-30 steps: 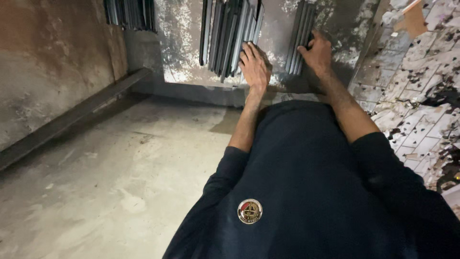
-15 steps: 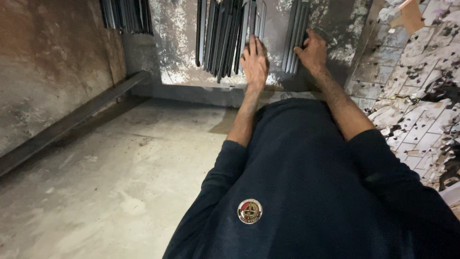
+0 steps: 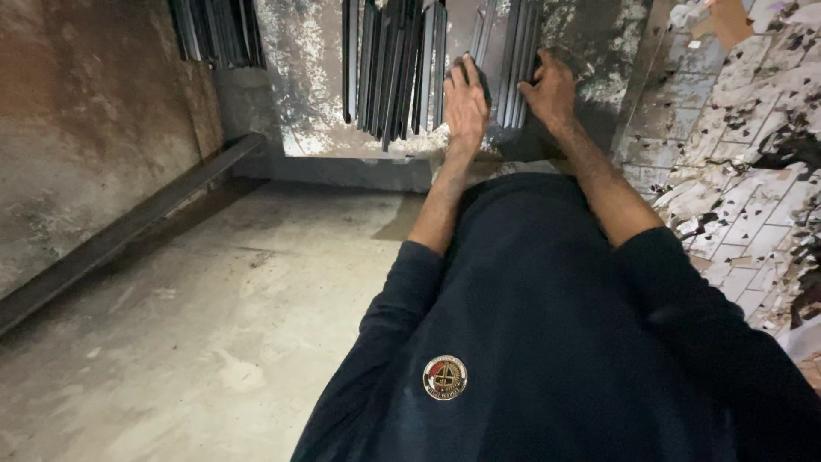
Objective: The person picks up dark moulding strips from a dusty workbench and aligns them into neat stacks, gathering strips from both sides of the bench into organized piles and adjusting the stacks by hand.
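So both arms are stretched out toward a bundle of long grey metal strips (image 3: pixel 511 60) leaning against the stained wall (image 3: pixel 299 77) at the far edge of the concrete floor (image 3: pixel 214 325); the left hand (image 3: pixel 466 103) lies flat on the left side of that bundle, fingers straight and spread, not curled around anything, just pressing on the metal; the right hand (image 3: pixel 549 90) is on the bundle's right edge with the fingers bent around it, looks like a proper grip on the outer strips, though the fingertips are hidden behind them; just beside, to the left, is a bigger darker stack of strips (image 3: pixel 393 64) standing the same way, apart from both hands; another dark batch (image 3: pixel 218 30) sits up in the far left corner; a long dark steel beam (image 3: pixel 128 231) runs along the floor's left edge under the rusty brown wall; on the right there's a tiled wall (image 3: pixel 753 171) with flaking patches; the dark navy sweater (image 3: pixel 547 342) with a round badge (image 3: pixel 445 377) fills the near side.
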Action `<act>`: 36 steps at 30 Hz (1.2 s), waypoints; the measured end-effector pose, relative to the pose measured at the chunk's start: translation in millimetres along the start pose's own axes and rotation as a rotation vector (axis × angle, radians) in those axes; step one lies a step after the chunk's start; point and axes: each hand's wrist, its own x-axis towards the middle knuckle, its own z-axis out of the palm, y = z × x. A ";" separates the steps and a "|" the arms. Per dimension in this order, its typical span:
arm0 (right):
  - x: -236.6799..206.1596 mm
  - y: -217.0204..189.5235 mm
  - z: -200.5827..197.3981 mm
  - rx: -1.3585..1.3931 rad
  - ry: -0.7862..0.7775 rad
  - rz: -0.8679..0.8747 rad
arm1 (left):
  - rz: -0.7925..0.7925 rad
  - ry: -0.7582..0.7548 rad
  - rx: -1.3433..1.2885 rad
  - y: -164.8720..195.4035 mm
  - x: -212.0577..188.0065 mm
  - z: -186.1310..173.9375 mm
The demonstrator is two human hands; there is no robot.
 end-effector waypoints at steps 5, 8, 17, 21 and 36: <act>0.1 2.6 1.9 -0.068 0.133 -0.115 | -0.141 -0.215 -0.267 18.6 9.8 5.6; 0.7 4.9 1.4 -0.027 0.148 -0.048 | 0.009 0.012 -0.139 9.9 13.0 3.4; 0.0 7.1 -1.4 -0.012 0.144 -0.185 | -0.291 0.038 0.120 -38.0 -6.3 -16.6; -0.7 11.7 0.4 -0.005 0.119 -0.164 | -0.295 -0.080 0.155 -35.7 -8.9 -11.8; 0.0 11.9 -1.7 -0.008 0.039 -0.128 | -0.346 -0.009 0.028 -32.8 8.2 -8.7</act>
